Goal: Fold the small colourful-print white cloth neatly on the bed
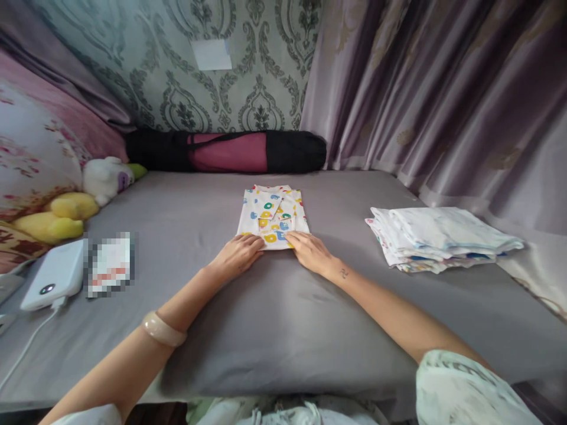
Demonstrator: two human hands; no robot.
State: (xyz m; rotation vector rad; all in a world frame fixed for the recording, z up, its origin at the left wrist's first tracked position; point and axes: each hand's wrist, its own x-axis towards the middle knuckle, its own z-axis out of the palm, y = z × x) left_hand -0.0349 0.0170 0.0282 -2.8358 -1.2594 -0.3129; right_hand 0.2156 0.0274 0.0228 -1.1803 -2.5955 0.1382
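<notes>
Left hand [239, 252]: while the palm is facing down, the fingers are lying close together, slightly bent, touching the near left corner of the printed white garment [271, 225]; I cannot tell whether they are pinching it.
Right hand [311, 249]: the fingers are resting over the near right corner, tips touching the cloth; whether they are gripping it cannot be told.
Garment: it is lying part-folded on the grey sheet [274, 319], its near edge sitting at the fingers and its body stretching away beyond them.
Right side: the sheet is running out to a stack of folded cloths [447, 233], standing well apart near the curtain [425, 94].
Left side: a white power bank [57, 274] and a pixelated item [110, 264] are lying well apart from the hand.
Far side: the sheet is extending past the garment to a long black-and-pink bag [228, 152].
Near side: the sheet is spreading between the forearms to its front edge.
</notes>
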